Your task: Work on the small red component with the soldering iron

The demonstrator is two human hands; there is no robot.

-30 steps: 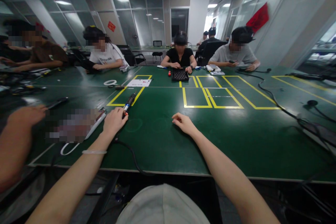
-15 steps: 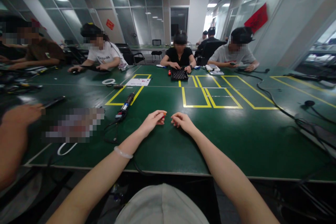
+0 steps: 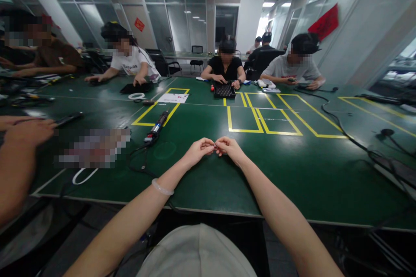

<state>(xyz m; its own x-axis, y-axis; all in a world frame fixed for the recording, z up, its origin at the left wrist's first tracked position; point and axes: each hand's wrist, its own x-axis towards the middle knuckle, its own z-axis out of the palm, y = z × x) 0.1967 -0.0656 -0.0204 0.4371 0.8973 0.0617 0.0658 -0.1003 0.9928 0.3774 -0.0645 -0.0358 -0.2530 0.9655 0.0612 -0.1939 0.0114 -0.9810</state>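
My left hand [image 3: 199, 150] and my right hand [image 3: 230, 146] meet fingertip to fingertip just above the green table [image 3: 201, 177], near its front middle. Both pinch something very small between them, too tiny to name. A pale bangle [image 3: 161, 187] sits on my left wrist. A corded hand tool [image 3: 157, 128] with a blue and black body lies on the table to the left of my hands, its black cable [image 3: 138, 162] looping toward the table edge. Neither hand touches the tool.
Yellow tape boxes [image 3: 260, 119] mark the table beyond my hands. A black tray [image 3: 223, 91] sits before a person opposite. Other people sit around the far side. A co-worker's arm [image 3: 16, 156] rests at the left. Black cables [image 3: 347, 132] run along the right.
One second ago my left hand held the corded tool at the left. It let go, moved right with a small red bit in its fingers, and now touches my right hand's fingertips.
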